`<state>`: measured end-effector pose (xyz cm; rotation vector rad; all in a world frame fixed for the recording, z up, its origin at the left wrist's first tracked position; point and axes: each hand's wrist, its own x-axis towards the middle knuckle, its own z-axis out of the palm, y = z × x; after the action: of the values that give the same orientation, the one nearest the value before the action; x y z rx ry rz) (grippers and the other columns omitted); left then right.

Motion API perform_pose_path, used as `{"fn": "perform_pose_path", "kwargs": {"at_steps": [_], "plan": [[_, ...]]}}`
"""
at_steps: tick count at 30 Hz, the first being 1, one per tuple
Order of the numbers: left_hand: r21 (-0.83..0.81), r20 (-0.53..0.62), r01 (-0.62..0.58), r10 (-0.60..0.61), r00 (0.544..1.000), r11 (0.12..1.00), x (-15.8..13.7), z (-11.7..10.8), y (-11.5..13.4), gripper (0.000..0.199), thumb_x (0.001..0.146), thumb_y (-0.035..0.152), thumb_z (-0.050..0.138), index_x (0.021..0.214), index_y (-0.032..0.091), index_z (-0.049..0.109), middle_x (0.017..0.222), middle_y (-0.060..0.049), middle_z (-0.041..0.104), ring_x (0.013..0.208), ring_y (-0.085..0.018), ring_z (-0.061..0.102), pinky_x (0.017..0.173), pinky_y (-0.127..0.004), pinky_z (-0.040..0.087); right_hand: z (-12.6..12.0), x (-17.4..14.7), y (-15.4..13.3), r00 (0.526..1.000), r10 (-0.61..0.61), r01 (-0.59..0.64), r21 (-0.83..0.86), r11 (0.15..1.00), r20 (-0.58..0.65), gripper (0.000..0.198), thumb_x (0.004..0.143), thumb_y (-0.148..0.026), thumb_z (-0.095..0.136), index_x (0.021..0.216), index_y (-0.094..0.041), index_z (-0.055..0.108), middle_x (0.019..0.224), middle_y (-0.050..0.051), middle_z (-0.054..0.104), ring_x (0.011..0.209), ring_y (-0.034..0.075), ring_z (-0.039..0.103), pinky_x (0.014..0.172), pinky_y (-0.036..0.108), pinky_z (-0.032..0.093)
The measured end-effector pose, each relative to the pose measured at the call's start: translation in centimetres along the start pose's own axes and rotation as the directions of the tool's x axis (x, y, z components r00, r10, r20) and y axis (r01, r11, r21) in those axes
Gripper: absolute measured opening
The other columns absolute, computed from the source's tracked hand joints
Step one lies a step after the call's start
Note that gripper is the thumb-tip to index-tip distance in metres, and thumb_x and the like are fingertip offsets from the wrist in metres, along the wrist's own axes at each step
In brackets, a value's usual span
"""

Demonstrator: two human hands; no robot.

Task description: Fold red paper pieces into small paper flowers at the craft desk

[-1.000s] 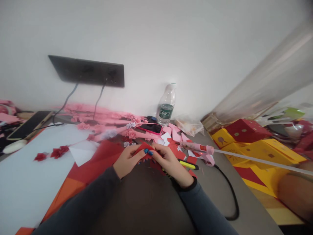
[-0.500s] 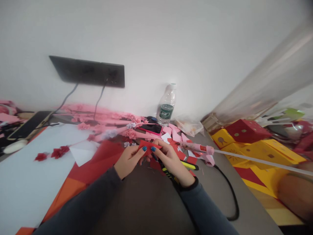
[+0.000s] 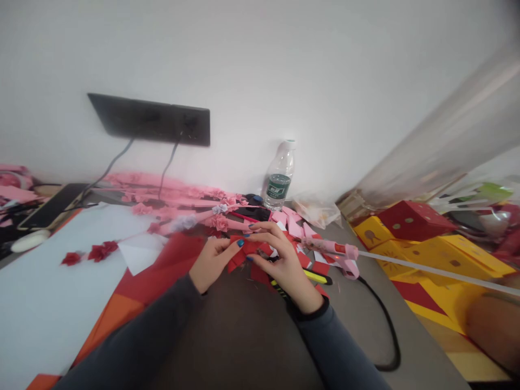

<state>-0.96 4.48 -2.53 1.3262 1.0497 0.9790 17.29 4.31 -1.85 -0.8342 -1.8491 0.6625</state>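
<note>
A small folded piece of red paper (image 3: 236,261) is pinched in my left hand (image 3: 212,264), with the thumb pressed on its upper face. My right hand (image 3: 286,265) curves around the right side of the same paper, its thumb below and its fingers above, touching the edges. Under my right wrist lies a yellow and black utility knife (image 3: 317,277), partly hidden. Red and white paper scraps surround the fingers. Just to the right rests a pink glue gun (image 3: 331,248) with a long white glue stick (image 3: 430,270) in its back.
A water bottle (image 3: 279,181) stands by the wall. Pink paper flower stems (image 3: 182,203) lie along the back. Large white (image 3: 52,292) and red sheets (image 3: 158,271) cover the left. Yellow boxes (image 3: 447,254) and another person's arm (image 3: 493,319) are at the right. A black cable (image 3: 392,325) loops on the table.
My right hand has loosened from a tight pinch beside the left thumb, and its fingers have spread around the paper. The red paper is turned and its folds show more.
</note>
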Motion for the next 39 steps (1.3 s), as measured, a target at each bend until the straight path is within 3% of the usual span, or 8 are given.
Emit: {"fn": "perform_pose_path", "kwargs": {"at_steps": [6,13,18,25,31,35,39], "plan": [[-0.182,0.019,0.024,-0.021,1.0,0.983,0.06,0.13,-0.71,0.048,0.078,0.058,0.068,0.061,0.012,0.067,0.052,0.001,0.057,0.049,-0.01,0.048,0.048,-0.022,0.033,0.06,0.02,-0.12,1.0,0.021,-0.021,0.025,0.999,0.008,0.019,0.085,-0.026,0.072,0.104,-0.027,0.07,0.113,0.009,0.061,0.111,0.025,0.059,0.096,0.044,0.048],[-0.107,0.019,0.029,-0.027,0.999,0.994,-0.05,0.09,-0.07,0.049,0.077,0.059,0.067,0.063,0.012,0.07,0.052,-0.002,0.06,0.045,-0.009,0.043,0.044,-0.023,0.029,-0.04,0.11,-0.29,0.998,0.059,-0.058,0.084,0.995,-0.006,0.011,0.089,-0.031,0.067,0.096,-0.025,0.072,0.109,0.01,0.064,0.106,0.026,0.061,0.093,0.044,0.05],[-0.134,0.016,-0.001,0.003,1.0,0.991,-0.1,0.15,-0.13,0.045,0.079,0.055,0.067,0.062,0.012,0.069,0.05,0.001,0.056,0.045,-0.008,0.04,0.045,-0.022,0.029,-0.1,0.06,-0.29,0.999,0.035,-0.036,0.082,0.996,0.013,0.016,0.085,-0.034,0.071,0.098,-0.025,0.071,0.109,0.01,0.064,0.105,0.026,0.061,0.092,0.044,0.05],[-0.146,0.041,0.046,-0.041,0.998,0.988,-0.11,0.17,-0.26,0.042,0.077,0.052,0.07,0.063,0.012,0.07,0.054,-0.001,0.061,0.049,-0.009,0.047,0.049,-0.023,0.033,0.0,0.08,-0.11,0.999,0.027,-0.025,0.077,0.997,-0.034,0.011,0.087,-0.034,0.07,0.092,-0.025,0.071,0.102,0.008,0.065,0.1,0.025,0.062,0.089,0.042,0.051],[-0.207,0.037,0.073,-0.067,0.997,0.976,0.01,0.25,-0.42,0.041,0.077,0.049,0.07,0.061,0.012,0.068,0.052,0.001,0.056,0.048,-0.008,0.043,0.047,-0.023,0.029,-0.02,-0.05,-0.7,0.997,-0.059,0.055,-0.089,0.994,-0.045,0.004,0.088,-0.021,0.067,0.088,-0.024,0.07,0.108,0.009,0.062,0.1,0.024,0.062,0.086,0.041,0.051],[-0.306,0.033,0.094,-0.088,0.996,0.947,0.05,0.36,-0.57,0.037,0.076,0.046,0.073,0.064,0.011,0.07,0.055,0.001,0.058,0.052,-0.008,0.047,0.05,-0.022,0.034,0.05,-0.44,-0.71,0.987,-0.154,0.141,-0.236,0.961,-0.037,0.009,0.087,-0.015,0.065,0.088,-0.024,0.068,0.115,0.01,0.06,0.107,0.025,0.059,0.089,0.043,0.05],[-0.344,0.038,0.116,-0.109,0.993,0.932,0.07,0.48,-0.73,0.035,0.076,0.044,0.074,0.066,0.011,0.071,0.058,0.0,0.061,0.053,-0.01,0.051,0.052,-0.023,0.039,0.15,-0.56,-0.55,0.986,-0.167,0.158,-0.293,0.943,-0.006,0.01,0.089,-0.015,0.062,0.088,-0.024,0.064,0.115,0.01,0.061,0.105,0.024,0.06,0.088,0.042,0.049]]}}
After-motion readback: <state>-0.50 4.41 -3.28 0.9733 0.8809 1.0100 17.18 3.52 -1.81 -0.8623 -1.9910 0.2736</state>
